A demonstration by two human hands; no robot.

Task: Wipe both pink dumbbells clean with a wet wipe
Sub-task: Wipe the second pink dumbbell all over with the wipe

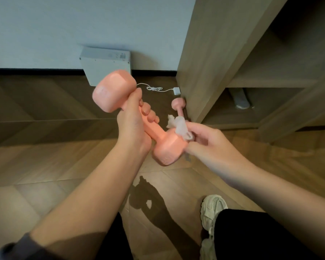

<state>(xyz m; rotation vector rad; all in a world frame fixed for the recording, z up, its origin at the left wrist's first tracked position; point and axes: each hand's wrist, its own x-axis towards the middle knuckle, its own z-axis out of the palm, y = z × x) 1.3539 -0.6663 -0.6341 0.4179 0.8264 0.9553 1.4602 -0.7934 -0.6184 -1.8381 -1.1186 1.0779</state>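
From my feed the room is evenly lit but a little dim, with warm light falling from above and behind so that a dark, sharp-edged shadow (154, 201) of the raised arms and dumbbell lies on the glossy wooden floor (45, 166), which carries a soft sheen near the bottom left. I see strong wide-angle bending: the baseboard (26, 71) curves, the wooden cabinet (223, 53) leans, and the corners darken. The right hand (210, 145) and the wet wipe (178, 126) look slightly smeared by motion, and the near forearms are soft.
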